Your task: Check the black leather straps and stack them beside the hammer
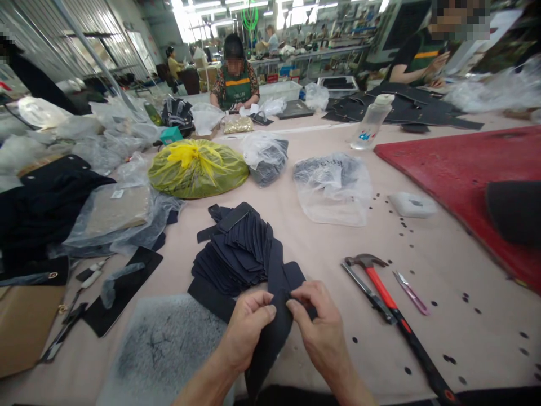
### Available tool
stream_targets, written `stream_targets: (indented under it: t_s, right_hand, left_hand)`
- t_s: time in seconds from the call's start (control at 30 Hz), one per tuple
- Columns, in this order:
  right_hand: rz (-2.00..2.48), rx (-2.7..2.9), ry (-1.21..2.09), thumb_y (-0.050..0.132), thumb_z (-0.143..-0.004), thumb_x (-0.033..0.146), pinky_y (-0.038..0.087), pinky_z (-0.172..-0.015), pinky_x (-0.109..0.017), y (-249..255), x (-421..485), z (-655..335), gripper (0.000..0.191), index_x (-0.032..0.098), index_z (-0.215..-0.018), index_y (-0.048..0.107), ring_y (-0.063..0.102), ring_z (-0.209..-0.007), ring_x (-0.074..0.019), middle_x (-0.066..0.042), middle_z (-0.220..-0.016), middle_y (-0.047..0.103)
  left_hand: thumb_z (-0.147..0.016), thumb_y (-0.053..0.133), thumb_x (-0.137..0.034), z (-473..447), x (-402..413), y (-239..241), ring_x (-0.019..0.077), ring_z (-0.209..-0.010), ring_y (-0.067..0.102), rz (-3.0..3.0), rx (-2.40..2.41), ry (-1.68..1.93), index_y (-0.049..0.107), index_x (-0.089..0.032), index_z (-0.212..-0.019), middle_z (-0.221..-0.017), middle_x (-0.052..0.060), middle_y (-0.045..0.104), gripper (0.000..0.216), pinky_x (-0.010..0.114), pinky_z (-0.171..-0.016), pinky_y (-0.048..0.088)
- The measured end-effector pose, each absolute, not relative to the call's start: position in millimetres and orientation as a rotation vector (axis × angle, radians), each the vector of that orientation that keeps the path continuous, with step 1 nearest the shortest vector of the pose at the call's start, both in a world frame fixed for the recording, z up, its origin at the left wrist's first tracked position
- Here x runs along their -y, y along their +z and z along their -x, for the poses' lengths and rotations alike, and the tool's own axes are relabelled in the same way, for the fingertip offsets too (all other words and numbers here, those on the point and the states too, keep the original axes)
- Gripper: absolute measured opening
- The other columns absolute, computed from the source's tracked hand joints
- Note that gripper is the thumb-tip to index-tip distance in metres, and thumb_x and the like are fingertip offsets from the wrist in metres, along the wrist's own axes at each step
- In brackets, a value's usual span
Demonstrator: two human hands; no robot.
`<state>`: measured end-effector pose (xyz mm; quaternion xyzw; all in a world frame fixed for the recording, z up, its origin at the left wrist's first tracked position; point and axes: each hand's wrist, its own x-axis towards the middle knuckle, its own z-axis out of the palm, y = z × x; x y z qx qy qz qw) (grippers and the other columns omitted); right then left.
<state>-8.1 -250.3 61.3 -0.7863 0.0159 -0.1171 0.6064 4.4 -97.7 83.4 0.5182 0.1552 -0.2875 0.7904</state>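
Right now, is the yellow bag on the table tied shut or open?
Tied shut: the yellow bag has its top gathered into a knot.

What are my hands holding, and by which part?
A dark strip; the left hand pinches one long edge partway along, the right hand the opposite edge.

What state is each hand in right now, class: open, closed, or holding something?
Left hand: closed, pinching one side of a dark strip.
Right hand: closed, pinching at the same strip's opposite side.
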Motion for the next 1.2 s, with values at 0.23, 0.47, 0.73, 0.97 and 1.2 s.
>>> stream_targets:
  t_s: [0.23, 0.47, 0.73, 0.97, 1.2]
  right_hand:
    - [2.017, 0.203, -0.207, 0.048, -0.094, 0.018, 0.046, -0.066, -0.031, 73, 253, 13, 0.019, 0.02, -0.087, 0.065, 0.06, -0.072, -0.0194, -0.005, -0.078, 0.064]
    - [2.026, 0.232, -0.107, 0.053, -0.092, 0.018, 0.047, -0.067, -0.03, 80, 255, 19, 0.016, 0.02, -0.086, 0.068, 0.062, -0.072, -0.0184, -0.004, -0.079, 0.067]
    - [2.142, 0.391, -0.032, 0.046, -0.094, 0.015, 0.045, -0.068, -0.03, 85, 254, 18, 0.022, 0.02, -0.09, 0.066, 0.061, -0.074, -0.019, -0.006, -0.083, 0.064]
    - [2.123, 0.403, -0.125, 0.039, -0.094, 0.013, 0.041, -0.064, -0.03, 72, 240, 23, 0.024, 0.018, -0.084, 0.06, 0.056, -0.07, -0.0185, -0.005, -0.077, 0.058]
    - [2.09, 0.302, -0.176, 0.041, -0.093, 0.015, 0.038, -0.06, -0.028, 65, 241, 23, 0.025, 0.019, -0.074, 0.057, 0.054, -0.063, -0.0162, -0.003, -0.069, 0.055]
  left_hand:
    - [-0.075, 0.066, -0.031, -1, 94, 82, 0.0067, -0.049, 0.038, -1.357, -0.191, -0.567, 0.063, -0.013, -0.076, -0.057, -0.004, 0.05, 0.018, 0.018, -0.047, 0.029]
    - [-0.082, 0.057, -0.032, 3, 88, 83, 0.0087, -0.051, 0.036, -1.54, -0.08, -0.556, 0.06, -0.013, -0.076, -0.058, -0.003, 0.046, 0.02, 0.022, -0.049, 0.028]
    - [-0.088, 0.047, -0.016, 8, 89, 97, 0.0145, -0.069, 0.049, -1.979, 0.302, -0.235, 0.052, -0.018, -0.071, -0.07, 0.0, 0.05, 0.018, 0.026, -0.067, 0.036]
    - [-0.091, 0.045, -0.013, 13, 85, 86, 0.0156, -0.07, 0.052, -2.072, 0.41, -0.123, 0.051, -0.019, -0.075, -0.073, 0.002, 0.051, 0.018, 0.026, -0.067, 0.037]
    - [-0.089, 0.046, -0.014, 13, 87, 88, 0.0151, -0.07, 0.05, -2.03, 0.392, -0.166, 0.051, -0.019, -0.074, -0.071, 0.001, 0.05, 0.017, 0.026, -0.067, 0.037]
